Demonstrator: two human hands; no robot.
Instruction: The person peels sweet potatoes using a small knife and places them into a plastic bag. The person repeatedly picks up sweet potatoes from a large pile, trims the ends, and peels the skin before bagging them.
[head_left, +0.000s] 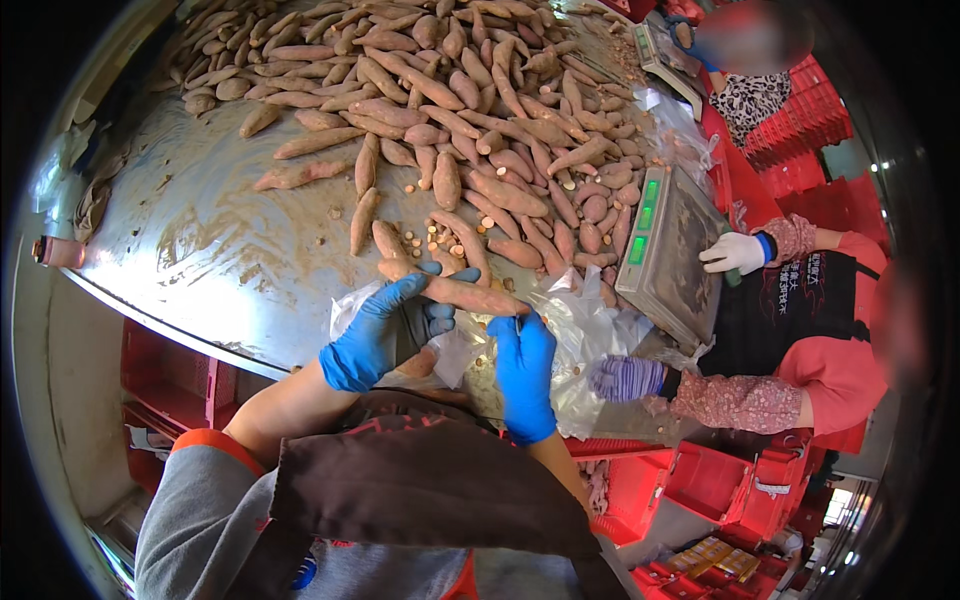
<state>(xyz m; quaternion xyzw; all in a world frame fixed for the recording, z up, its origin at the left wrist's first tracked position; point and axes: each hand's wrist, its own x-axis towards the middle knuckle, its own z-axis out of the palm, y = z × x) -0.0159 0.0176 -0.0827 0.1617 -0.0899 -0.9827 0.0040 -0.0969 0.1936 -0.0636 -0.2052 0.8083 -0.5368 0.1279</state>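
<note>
My left hand (394, 326), in a blue glove, holds a long sweet potato (472, 294) level over the table's near edge. At the root's right tip is my right hand (527, 367), also blue-gloved, its fingers closed around a small tool that is mostly hidden. Cut sweet potato ends (456, 250) lie scattered on the metal table (202, 262) just beyond my hands. A large heap of sweet potatoes (420, 75) covers the far side of the table. Clear plastic bags (585, 322) lie under and beside my hands.
Right of me, a co-worker's white-gloved hand (731, 253) touches a digital scale (675, 255); their other gloved hand (628, 377) is on the plastic. Another person stands by a second scale (667, 64). Red crates (709, 480) stand below at right, and another red crate (169, 375) at left.
</note>
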